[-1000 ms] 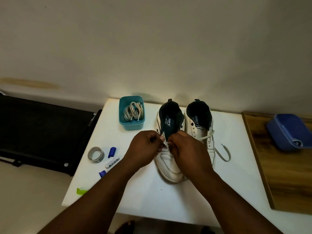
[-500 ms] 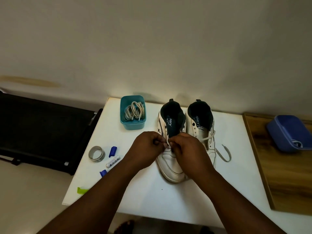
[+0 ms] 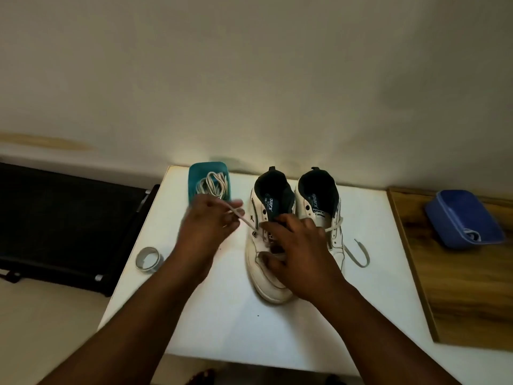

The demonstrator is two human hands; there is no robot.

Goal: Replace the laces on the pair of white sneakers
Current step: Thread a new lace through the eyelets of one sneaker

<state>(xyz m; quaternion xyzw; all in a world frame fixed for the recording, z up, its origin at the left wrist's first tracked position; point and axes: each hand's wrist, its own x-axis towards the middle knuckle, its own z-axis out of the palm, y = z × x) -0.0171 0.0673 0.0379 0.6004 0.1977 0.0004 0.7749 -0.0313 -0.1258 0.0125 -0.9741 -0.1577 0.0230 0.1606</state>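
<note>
Two white sneakers stand side by side on the white table, toes toward me. My left hand pinches the end of a white lace that runs taut from the left sneaker up and to the left. My right hand rests on top of the left sneaker, fingers curled over its tongue and eyelets. The right sneaker has a lace hanging loose over its right side onto the table. A teal box behind my left hand holds several coiled white laces.
A roll of grey tape lies at the table's left edge. A wooden board on the right carries a blue tray. A black surface sits left of the table. The wall is close behind the sneakers.
My left hand has drawn away to the upper left, drawing the lace out of the left sneaker. My right hand has dropped onto that sneaker. The small blue items by the tape are now hidden by my forearm.
</note>
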